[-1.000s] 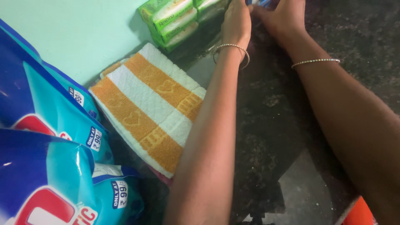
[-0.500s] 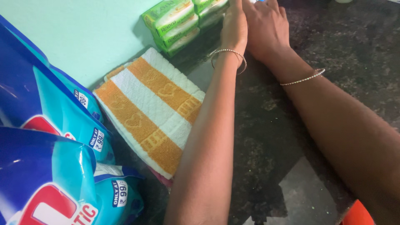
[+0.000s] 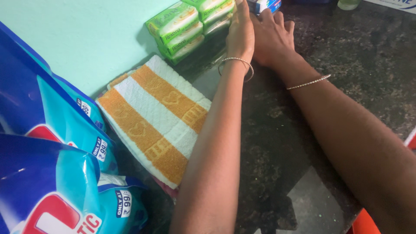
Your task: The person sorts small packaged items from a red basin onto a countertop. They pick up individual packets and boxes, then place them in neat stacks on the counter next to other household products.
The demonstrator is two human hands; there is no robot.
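Observation:
My left hand (image 3: 241,31) is stretched out flat, its palm side against the end of a stack of green soap packs (image 3: 175,27) by the pale green wall. My right hand (image 3: 271,38) lies just to the right of it on the dark speckled counter (image 3: 329,56), fingers spread and holding nothing. Its fingertips reach towards a small blue and white box (image 3: 265,5) at the top edge. Both wrists wear thin beaded bracelets.
A folded orange and white striped towel (image 3: 156,115) lies by the wall left of my left forearm. Several large blue detergent bags (image 3: 47,147) fill the left side. An orange object (image 3: 364,223) shows at the bottom right corner, and a pale bottle base (image 3: 349,4) at the top.
My right hand has left the blue and white box it was fingering and now lies flat on the counter. Both hands sit lower in view, with more of the soap stack showing.

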